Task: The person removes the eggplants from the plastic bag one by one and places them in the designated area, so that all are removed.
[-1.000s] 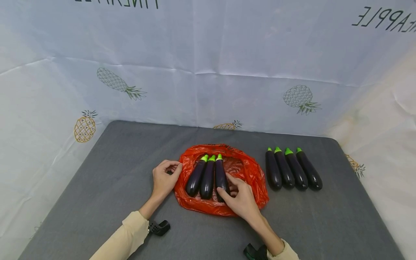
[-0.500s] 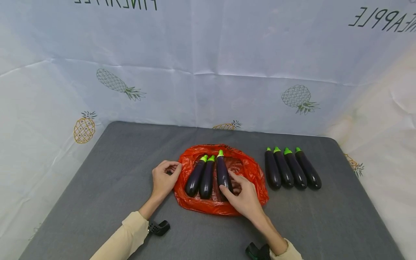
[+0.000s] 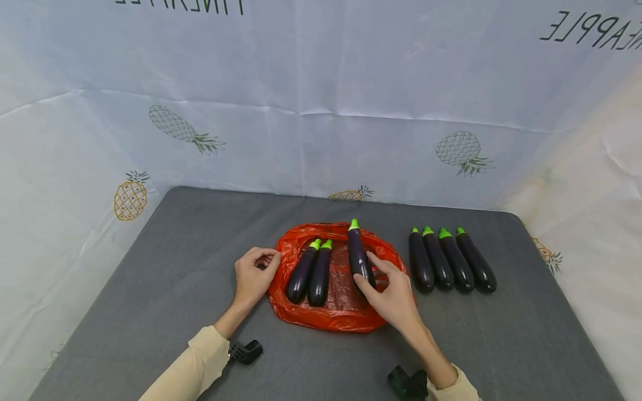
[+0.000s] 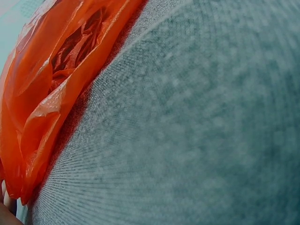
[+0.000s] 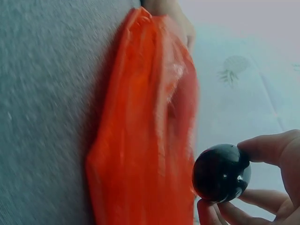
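Over the red bag (image 3: pixel 321 319), whose rim is pinched at 10 o'clock by the left hand (image 3: pixel 254 274), an eggplant (image 3: pixel 358 250) is gripped by the right hand (image 3: pixel 394 292), its long axis pointed stem-first toward 11:30.

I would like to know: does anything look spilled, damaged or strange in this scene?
Nothing looks spilled, and the visible eggplants and red bag show no clear damage. One oddity, behind the table: the lettering on the hanging cloth runs backwards, and two grey pineapple prints tilt crown-down.
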Demonstrator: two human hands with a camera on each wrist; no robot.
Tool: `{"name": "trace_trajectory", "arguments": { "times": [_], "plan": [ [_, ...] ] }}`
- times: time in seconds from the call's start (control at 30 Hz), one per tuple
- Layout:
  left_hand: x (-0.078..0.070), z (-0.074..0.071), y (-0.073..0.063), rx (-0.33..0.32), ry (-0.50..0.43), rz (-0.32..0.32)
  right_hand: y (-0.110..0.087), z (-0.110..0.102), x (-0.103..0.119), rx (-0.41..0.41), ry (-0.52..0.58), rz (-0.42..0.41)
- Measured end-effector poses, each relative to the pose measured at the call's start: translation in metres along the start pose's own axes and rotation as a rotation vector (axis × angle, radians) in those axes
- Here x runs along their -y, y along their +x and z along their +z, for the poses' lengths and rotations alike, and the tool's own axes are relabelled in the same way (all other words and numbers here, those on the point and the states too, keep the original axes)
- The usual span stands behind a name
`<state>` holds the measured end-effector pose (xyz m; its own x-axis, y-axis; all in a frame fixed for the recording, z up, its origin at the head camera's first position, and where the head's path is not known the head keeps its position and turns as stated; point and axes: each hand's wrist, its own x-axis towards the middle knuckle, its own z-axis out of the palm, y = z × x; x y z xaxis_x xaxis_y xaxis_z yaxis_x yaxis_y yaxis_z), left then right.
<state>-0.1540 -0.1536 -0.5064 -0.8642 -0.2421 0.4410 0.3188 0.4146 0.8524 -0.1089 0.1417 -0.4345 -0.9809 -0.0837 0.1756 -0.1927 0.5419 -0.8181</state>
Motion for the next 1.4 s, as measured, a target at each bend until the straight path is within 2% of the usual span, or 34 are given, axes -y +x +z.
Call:
{"name": "trace_trajectory", "arguments": {
  "times": [0.3, 0.53, 0.87, 1.07, 1.4],
  "plan": [
    [-0.002, -0.001, 0.000, 0.014, 0.007, -0.022, 0.005, -0.018, -0.003, -0.051, -0.042, 0.002],
    [-0.002, -0.001, 0.000, 0.020, 0.004, -0.032, 0.009, -0.031, -0.011, -0.133, -0.076, -0.009],
    [-0.004, -0.001, 0.001, 0.024, 0.016, -0.034, 0.012, -0.058, -0.023, -0.241, -0.067, 0.035],
    [-0.003, -0.001, 0.001, 0.020, 0.013, -0.031, 0.013, -0.073, -0.030, -0.275, -0.068, 0.035],
    [-0.002, -0.001, 0.001, 0.022, 0.010, -0.031, 0.014, -0.094, -0.044, -0.318, -0.110, 0.097]
  ]
}}
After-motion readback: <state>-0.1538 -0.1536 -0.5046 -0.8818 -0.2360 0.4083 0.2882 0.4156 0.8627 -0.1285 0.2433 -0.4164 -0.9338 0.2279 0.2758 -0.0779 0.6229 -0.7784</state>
